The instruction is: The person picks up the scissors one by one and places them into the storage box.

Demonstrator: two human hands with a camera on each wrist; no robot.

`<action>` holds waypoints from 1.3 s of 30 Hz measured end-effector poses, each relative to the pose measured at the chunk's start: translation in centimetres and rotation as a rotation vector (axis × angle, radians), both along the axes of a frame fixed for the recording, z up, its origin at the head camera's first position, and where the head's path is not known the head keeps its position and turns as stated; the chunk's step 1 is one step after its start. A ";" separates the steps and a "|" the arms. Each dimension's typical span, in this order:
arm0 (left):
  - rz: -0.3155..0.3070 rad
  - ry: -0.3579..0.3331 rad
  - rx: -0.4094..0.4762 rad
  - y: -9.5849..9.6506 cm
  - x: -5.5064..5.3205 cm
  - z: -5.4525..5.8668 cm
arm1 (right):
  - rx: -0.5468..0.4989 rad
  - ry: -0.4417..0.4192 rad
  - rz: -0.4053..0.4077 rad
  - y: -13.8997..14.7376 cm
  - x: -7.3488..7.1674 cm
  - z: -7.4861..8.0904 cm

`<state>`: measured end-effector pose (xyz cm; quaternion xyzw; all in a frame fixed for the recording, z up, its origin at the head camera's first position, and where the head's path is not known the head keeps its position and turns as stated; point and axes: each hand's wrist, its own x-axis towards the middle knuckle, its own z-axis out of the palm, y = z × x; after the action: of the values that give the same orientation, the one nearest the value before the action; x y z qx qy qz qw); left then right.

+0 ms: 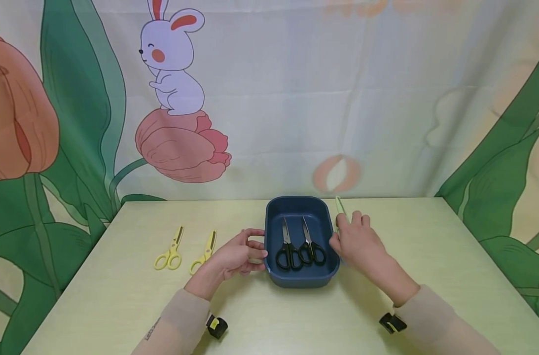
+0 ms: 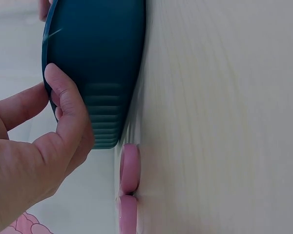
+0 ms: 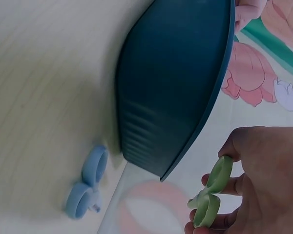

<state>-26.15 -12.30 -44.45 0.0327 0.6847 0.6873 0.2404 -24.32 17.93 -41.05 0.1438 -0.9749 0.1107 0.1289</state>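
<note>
A dark blue plastic bin (image 1: 301, 282) stands on the table, with two pairs of black-handled scissors (image 1: 289, 251) lying side by side in it. My left hand (image 1: 238, 254) touches the bin's left side from outside, fingertips at the rim and wall. To the bin's right, my right hand (image 1: 360, 241) holds light green scissors (image 3: 219, 175) by the handle loops, raised off the table. Beneath that hand lie blue scissors (image 3: 88, 183), almost hidden in the head view. By the bin's left side are pink scissors handles (image 2: 130, 168), covered by my left hand in the head view.
Two pairs of yellow scissors, one (image 1: 168, 256) farther left and one (image 1: 202, 259) near my left wrist, lie on the table (image 1: 131, 296). A printed curtain (image 1: 269, 98) with a rabbit and flowers hangs behind the table's back edge.
</note>
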 end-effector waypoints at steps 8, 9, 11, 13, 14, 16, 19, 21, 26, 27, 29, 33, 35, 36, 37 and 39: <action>0.005 -0.002 -0.001 0.1 0.1 0.1 | 0.003 -0.021 0.029 -1.5 0.1 0.0; 0.008 -0.004 -0.003 0.1 0.1 0.0 | 0.009 -0.021 0.034 -1.7 0.0 0.0; 0.013 -0.008 -0.006 0.1 0.0 0.0 | 0.020 -0.024 0.043 -2.1 0.0 -0.2; 0.017 -0.008 -0.007 0.1 0.0 -0.1 | 0.040 -0.014 0.050 -2.6 -0.1 -0.3; 0.019 -0.007 -0.006 0.1 0.0 -0.1 | 0.047 -0.009 0.054 -2.9 -0.1 -0.3; 0.020 -0.007 -0.002 0.2 0.0 -0.1 | 0.062 -0.003 0.059 -3.4 -0.2 -0.4; 0.020 -0.004 0.001 0.2 0.0 -0.2 | 0.080 -0.009 0.071 -4.2 -0.3 -0.5; 0.020 -0.006 0.004 0.2 -0.1 -0.2 | 0.083 -0.025 0.075 -4.7 -0.3 -0.7; 0.017 -0.004 0.011 0.1 -0.1 -0.2 | 0.076 -0.070 0.084 -5.6 -0.5 -1.1; 0.016 -0.004 0.013 0.1 -0.1 -0.3 | 0.082 -0.074 0.082 -5.8 -0.6 -1.2; 0.016 -0.004 0.017 0.1 -0.1 -0.3 | 0.088 -0.100 0.075 -6.1 -0.7 -1.3; 0.020 -0.003 0.022 0.1 -0.2 -0.3 | 0.105 -0.145 0.057 -6.5 -0.8 -1.6; 0.021 -0.001 0.023 0.1 -0.2 -0.3 | 0.113 -0.166 0.053 -6.7 -0.8 -1.8; 0.020 -0.002 0.023 0.1 -0.2 -0.3 | 0.115 -0.172 0.053 -6.8 -0.8 -1.8; 0.020 -0.004 0.021 0.1 -0.2 -0.3 | 0.118 -0.179 0.053 -6.9 -0.8 -1.9; 0.020 -0.006 0.021 0.1 -0.2 -0.4 | 0.133 -0.190 0.051 -7.0 -0.8 -2.1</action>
<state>-26.34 -12.18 -44.81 0.0263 0.6768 0.6970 0.2353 -25.09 10.91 -43.11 0.1655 -0.9840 0.0623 0.0232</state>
